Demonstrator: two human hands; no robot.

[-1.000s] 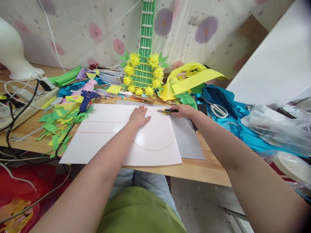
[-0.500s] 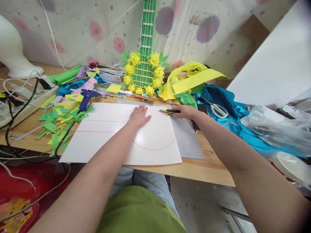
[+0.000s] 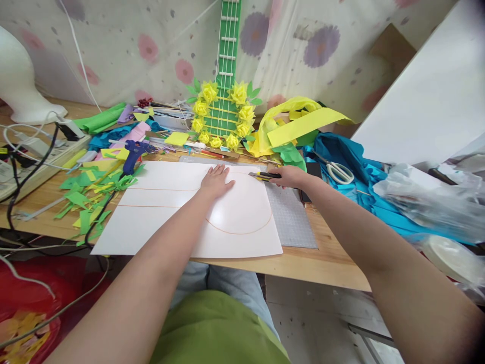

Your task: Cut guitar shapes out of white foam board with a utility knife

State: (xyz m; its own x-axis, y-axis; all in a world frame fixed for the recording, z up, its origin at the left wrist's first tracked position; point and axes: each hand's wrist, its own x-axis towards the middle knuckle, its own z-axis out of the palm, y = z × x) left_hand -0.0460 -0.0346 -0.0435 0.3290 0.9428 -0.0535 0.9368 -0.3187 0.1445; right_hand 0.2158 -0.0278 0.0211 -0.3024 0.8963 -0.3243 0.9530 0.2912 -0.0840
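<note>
A large white board (image 3: 242, 245) lies on the wooden table, with an orange outline of two straight lines running into a round shape. My left hand (image 3: 216, 182) rests flat on the board's upper middle, fingers apart, holding nothing. In my right hand (image 3: 290, 177) is a yellow and black utility knife (image 3: 267, 175), its blade pointing left over the board's upper right edge. A grey cutting mat (image 3: 295, 217) shows from under the board's right side.
A green guitar model with yellow flowers (image 3: 222, 114) stands behind the board. Left are a blue glue gun (image 3: 134, 154), green paper scraps (image 3: 78, 197) and a power strip (image 3: 38, 156). On the right lie scissors (image 3: 340, 173), blue fabric (image 3: 337, 146) and plastic bags (image 3: 432, 197).
</note>
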